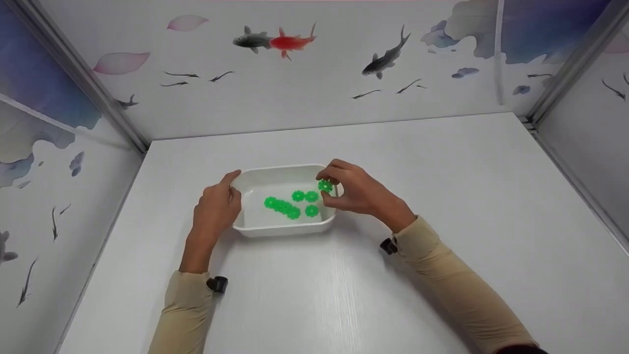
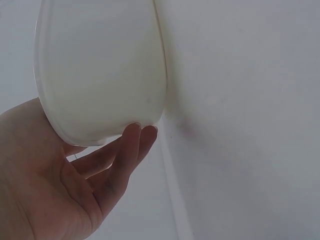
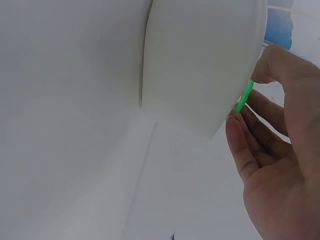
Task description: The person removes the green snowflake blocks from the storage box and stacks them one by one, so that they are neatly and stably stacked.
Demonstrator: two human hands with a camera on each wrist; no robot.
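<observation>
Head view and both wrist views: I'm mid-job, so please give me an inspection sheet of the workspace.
Surface: smooth white tabletop.
Job's things: white rectangular tray with rounded corners, holding bright green, notched-edge discs; several overlap in a row, with three more to its right. Another bright green notched disc is in hand.
Clutter: nothing seen.
Grippers: bare left hand holds the tray's left end; bare right hand pinches the single disc at the tray's right end.
Cables: nothing seen.
Surroundings: white wall panel printed with fish and petals behind the table; side panels left and right.
</observation>
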